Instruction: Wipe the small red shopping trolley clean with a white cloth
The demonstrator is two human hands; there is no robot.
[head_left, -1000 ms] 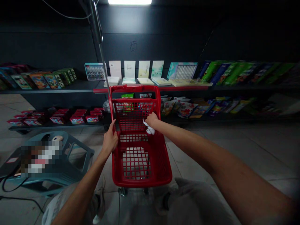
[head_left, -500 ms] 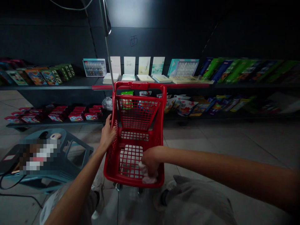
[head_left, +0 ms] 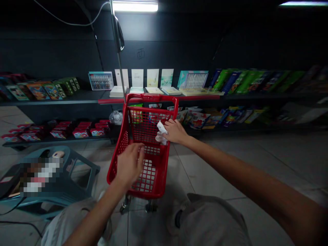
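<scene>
Right hand [head_left: 176, 132] holding white cloth [head_left: 161, 135] inside red shopping cart [head_left: 151, 98], near its far mesh wall. Left hand [head_left: 129, 164] open, fingers spread, above the cart, not gripping. Packaged goods [head_left: 201, 120] on black shelves [head_left: 64, 101] behind, labels too small to read.

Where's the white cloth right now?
In the head view, the white cloth sits at the fingertips of the right hand, against the far mesh wall of the red shopping cart, right of its centre.
</scene>
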